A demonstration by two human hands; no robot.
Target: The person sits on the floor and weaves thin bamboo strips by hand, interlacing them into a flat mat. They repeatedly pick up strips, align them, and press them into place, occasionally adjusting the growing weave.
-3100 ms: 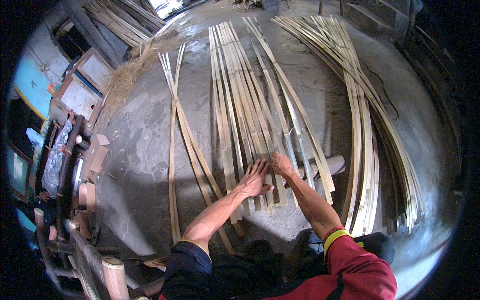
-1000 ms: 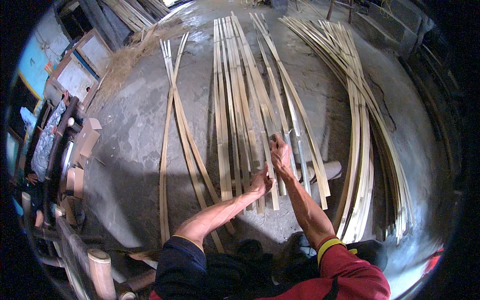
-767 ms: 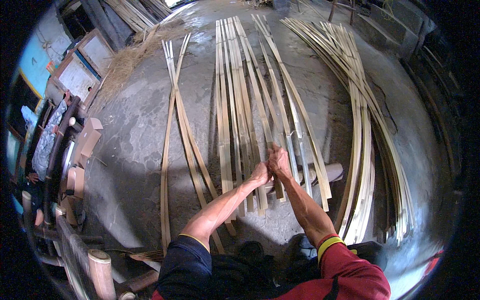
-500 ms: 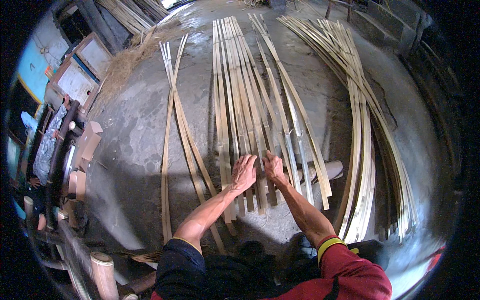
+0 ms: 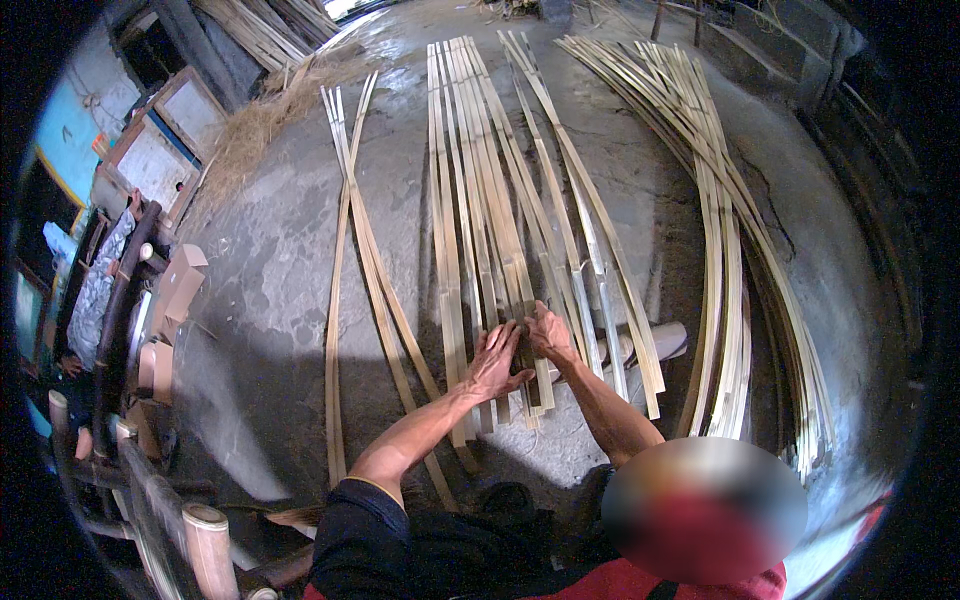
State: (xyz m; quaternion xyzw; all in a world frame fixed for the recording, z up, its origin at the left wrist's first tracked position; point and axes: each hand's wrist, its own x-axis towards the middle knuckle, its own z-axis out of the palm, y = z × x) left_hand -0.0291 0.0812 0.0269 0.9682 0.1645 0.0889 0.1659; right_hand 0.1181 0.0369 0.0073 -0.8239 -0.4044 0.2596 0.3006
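Observation:
Long, pale bamboo strips [image 5: 450,200] fan out on the floor in front of me, their near ends resting across a thick bamboo pole [image 5: 668,340]. Over the middle strips lies my left hand [image 5: 494,364], its fingers stretched forward and the thumb apart. Just to its right, my right hand [image 5: 549,332] has its fingers curled round the edge of a strip; its fingertips are partly hidden. The two hands nearly touch. A few separate strips [image 5: 372,270] cross one another to the left.
A larger bundle of strips [image 5: 718,230] lies at the right. Along the left stand open cardboard boxes [image 5: 178,282] and a bamboo-pole frame [image 5: 208,550]. Straw [image 5: 255,125] and more leaning strips [image 5: 255,30] are at the far left. A blurred patch covers my right sleeve.
My left hand has opened from a curled grip, its thumb now spread, and has slid slightly nearer to me. The middle strips have shifted closer together. My right hand stays almost in place.

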